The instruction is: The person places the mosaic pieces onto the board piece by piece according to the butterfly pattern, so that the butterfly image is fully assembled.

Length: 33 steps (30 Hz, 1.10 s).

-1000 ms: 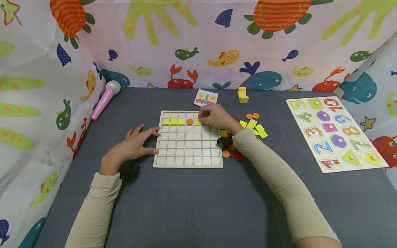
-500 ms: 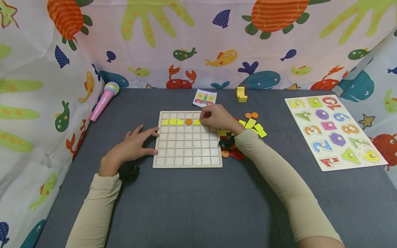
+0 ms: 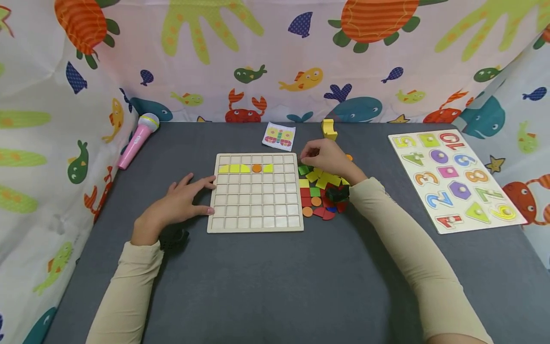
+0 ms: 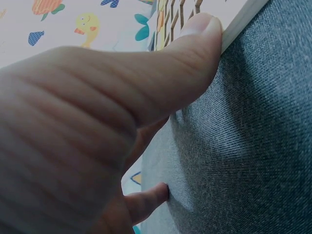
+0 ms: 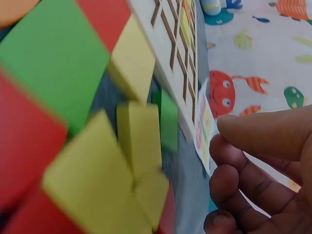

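A wooden grid board (image 3: 255, 203) lies on the grey table. Along its second row sit several yellow tiles (image 3: 234, 168) and an orange disc (image 3: 256, 168). My left hand (image 3: 178, 203) spreads at the board's left side, its thumb (image 4: 195, 41) touching the edge. Beyond the board's upper right corner hovers my right hand (image 3: 326, 155), fingers loosely bent and nothing visible between thumb and fingertips. Just below it is a loose pile of yellow, green, red and orange pieces, including a yellow tile (image 5: 92, 170) and a green square (image 5: 58, 53); my wrist hides part of the pile.
A card with a butterfly pattern (image 3: 279, 136) lies behind the board, with a yellow block (image 3: 329, 129) to its right. At the far left rests a pink toy microphone (image 3: 138, 141). A number puzzle board (image 3: 457, 181) lies on the right. A printed cloth hangs around the table.
My right hand has left the yellow tile beside the orange disc and moved right, over the loose pieces. The left hand stays at the board's edge. The head view has shifted slightly.
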### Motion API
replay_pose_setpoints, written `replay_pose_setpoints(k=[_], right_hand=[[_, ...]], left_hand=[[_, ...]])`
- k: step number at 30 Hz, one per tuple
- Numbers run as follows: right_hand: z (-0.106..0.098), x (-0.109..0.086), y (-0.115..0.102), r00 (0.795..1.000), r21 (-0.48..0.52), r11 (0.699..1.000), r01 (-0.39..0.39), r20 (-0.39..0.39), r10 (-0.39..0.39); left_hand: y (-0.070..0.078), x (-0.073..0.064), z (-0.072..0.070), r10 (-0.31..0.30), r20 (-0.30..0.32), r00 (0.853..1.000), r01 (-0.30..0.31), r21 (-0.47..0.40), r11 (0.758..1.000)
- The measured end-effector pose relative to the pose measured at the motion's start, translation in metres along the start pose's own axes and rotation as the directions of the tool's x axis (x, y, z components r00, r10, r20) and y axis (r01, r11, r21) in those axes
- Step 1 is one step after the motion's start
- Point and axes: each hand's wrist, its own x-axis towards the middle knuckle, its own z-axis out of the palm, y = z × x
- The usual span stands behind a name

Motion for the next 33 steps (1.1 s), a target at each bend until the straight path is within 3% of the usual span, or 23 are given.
replay_pose_setpoints(k=[16,26,33], right_hand=[[-0.035,-0.031,0.026,0.987,-0.06,0.985,-0.16,-0.033,0.158],[-0.038,-0.039,0.039,0.988,-0.122,0.983,-0.138,0.052,0.145],[-0.036,-0.044,0.042,0.988,-0.151,0.981,-0.123,0.071,0.135]], left_hand=[[-0.004,0.003,-0.002,-0.015,0.005,1.0,0.015,0.005,1.0],[-0.004,0.003,-0.003,-0.026,0.01,1.0,0.026,0.002,1.0],[-0.003,0.002,-0.001,-0.025,0.017,1.0,0.025,-0.003,1.0]])
